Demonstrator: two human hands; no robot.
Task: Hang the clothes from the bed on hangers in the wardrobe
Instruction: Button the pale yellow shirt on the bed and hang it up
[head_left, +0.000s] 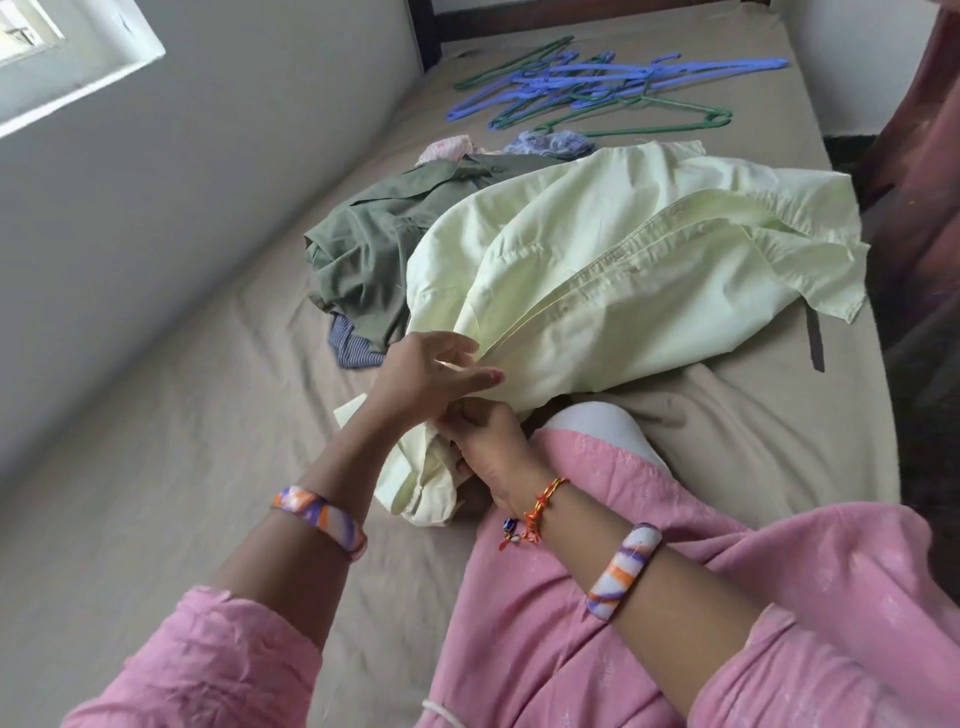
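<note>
Your left hand (436, 371) and right hand (485, 441) sit close together, both pinching the pale green shirt (597, 280) at its collar end, probably to open it for a hanger. The shirt lies across the bed (182, 415), the hangers (597, 88) well beyond.

left hand (431, 374) + right hand (485, 447) pinch pale green shirt (597, 280) | bed (208, 415) | hangers (597, 85) beyond
</note>
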